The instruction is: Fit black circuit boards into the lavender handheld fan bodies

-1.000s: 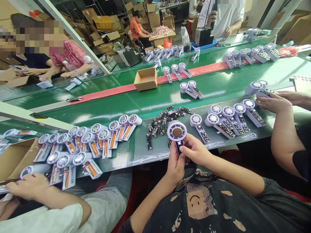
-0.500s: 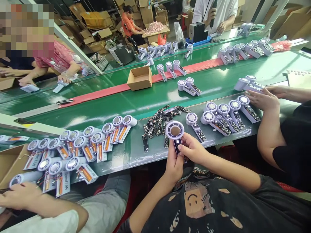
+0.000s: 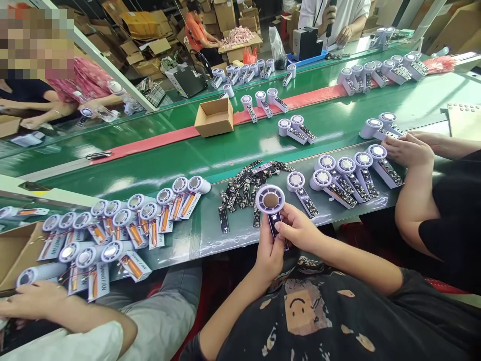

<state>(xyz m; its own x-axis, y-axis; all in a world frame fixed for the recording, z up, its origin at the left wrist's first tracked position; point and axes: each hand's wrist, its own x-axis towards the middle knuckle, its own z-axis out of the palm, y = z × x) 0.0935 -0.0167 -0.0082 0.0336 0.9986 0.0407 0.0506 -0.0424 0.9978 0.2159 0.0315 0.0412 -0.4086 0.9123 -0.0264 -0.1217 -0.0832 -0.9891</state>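
Observation:
A lilac handheld fan [image 3: 269, 199] with a brown round centre is held upright above the table edge. My left hand [image 3: 268, 255] wraps round its handle from the left and below. My right hand [image 3: 296, 228] grips the handle from the right, its thumb on the black circuit board [image 3: 274, 220] in the handle. Behind the fan lies a heap of black circuit boards [image 3: 244, 188]. Another fan with a board in its handle [image 3: 301, 193] lies just right of the heap.
Several fans with boards [image 3: 345, 173] lie to the right, beside a co-worker's hands [image 3: 409, 148]. Several fans with orange batteries [image 3: 122, 218] stand left, near another person's arm [image 3: 75, 311]. An open cardboard box [image 3: 214, 118] and more fans sit on the green belt [image 3: 169, 155].
My hands and the fan keep nearly the same pose. The two fans on the belt have shifted slightly right. At the far left, a person's hands have moved.

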